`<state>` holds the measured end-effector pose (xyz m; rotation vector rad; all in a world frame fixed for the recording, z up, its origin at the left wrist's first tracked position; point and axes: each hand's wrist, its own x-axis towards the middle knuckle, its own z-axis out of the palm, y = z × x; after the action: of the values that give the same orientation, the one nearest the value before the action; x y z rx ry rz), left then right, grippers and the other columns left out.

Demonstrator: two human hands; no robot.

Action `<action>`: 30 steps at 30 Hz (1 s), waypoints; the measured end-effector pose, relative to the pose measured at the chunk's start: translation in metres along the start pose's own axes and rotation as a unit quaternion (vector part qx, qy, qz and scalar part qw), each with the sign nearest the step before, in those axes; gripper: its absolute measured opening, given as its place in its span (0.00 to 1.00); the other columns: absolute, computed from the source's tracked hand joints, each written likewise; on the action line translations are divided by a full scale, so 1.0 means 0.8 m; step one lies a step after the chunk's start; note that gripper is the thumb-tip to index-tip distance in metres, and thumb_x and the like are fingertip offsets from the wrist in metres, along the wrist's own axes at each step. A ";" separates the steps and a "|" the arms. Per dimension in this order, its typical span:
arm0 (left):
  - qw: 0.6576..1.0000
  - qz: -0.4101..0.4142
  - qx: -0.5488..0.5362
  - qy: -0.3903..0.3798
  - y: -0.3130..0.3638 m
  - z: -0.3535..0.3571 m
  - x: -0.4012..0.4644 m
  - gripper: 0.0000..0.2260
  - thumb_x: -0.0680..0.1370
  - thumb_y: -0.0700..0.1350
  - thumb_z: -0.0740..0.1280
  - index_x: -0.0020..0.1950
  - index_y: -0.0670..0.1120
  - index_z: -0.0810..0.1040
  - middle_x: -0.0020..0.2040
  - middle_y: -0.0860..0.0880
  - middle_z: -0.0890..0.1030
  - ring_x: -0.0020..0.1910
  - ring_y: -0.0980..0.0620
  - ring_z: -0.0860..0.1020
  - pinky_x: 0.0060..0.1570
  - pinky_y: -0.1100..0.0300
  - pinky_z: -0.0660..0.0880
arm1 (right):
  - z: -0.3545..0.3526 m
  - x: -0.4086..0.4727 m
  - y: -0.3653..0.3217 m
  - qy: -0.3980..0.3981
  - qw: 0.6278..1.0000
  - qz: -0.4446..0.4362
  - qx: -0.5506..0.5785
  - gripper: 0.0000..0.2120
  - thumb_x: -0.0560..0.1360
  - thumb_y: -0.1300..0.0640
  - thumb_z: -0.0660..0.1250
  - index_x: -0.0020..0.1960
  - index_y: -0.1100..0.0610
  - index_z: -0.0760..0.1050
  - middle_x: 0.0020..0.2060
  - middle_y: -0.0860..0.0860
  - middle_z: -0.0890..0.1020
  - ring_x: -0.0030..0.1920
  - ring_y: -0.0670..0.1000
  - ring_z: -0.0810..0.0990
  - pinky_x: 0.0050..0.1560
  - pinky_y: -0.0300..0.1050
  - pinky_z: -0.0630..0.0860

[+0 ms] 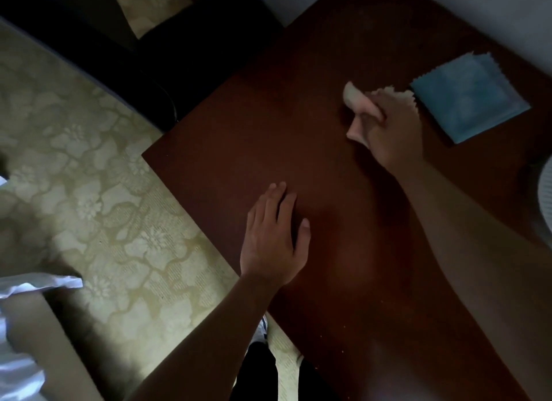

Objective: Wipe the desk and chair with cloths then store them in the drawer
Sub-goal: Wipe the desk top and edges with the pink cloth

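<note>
A dark brown wooden desk (298,131) fills the right half of the view. My right hand (394,126) grips a bunched pale pink cloth (354,99) and holds it down on the desk top towards the far side. Just right of that hand a folded blue cloth (469,99) lies flat on the desk. My left hand (274,239) rests flat on the desk near its left edge, fingers straight. A dark chair (191,51) stands beyond the desk's far left corner, mostly in shadow.
Patterned beige carpet (104,191) covers the floor on the left. White fabric (27,287) shows at the lower left edge. A white round object (545,197) is cut off by the right edge. My dark trouser legs (260,373) stand by the desk's near edge.
</note>
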<state>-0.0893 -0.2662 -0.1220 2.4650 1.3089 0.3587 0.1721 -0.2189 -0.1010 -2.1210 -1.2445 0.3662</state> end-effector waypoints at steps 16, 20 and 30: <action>0.988 -0.018 -0.153 -0.004 0.004 -0.021 -0.003 0.23 0.73 0.39 0.56 0.68 0.39 0.69 0.68 0.40 0.72 0.71 0.43 0.67 0.72 0.45 0.65 | 0.041 -0.153 -0.069 -0.071 0.995 -0.008 0.068 0.13 0.75 0.64 0.68 0.57 0.57 0.82 0.60 0.52 0.82 0.65 0.51 0.76 0.68 0.46 0.69; 0.982 -0.004 -0.189 -0.014 -0.001 -0.025 -0.009 0.21 0.70 0.34 0.58 0.63 0.39 0.72 0.66 0.42 0.74 0.71 0.44 0.67 0.72 0.46 0.64 | 0.034 -0.224 -0.080 -0.037 0.996 0.026 0.072 0.13 0.72 0.67 0.69 0.56 0.59 0.83 0.59 0.54 0.82 0.65 0.49 0.75 0.70 0.36 0.63; 0.989 0.076 -0.113 -0.060 -0.003 -0.030 -0.071 0.24 0.72 0.39 0.57 0.68 0.41 0.75 0.72 0.43 0.72 0.76 0.45 0.64 0.78 0.52 0.54 | 0.033 -0.431 -0.113 -0.007 0.984 0.095 0.148 0.18 0.71 0.66 0.69 0.60 0.56 0.81 0.61 0.45 0.78 0.66 0.42 0.73 0.72 0.38 0.62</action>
<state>-0.1307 -0.3085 -0.1049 2.3590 0.9777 0.3663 -0.0795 -0.4729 -0.0896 -1.9841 -0.9300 0.6115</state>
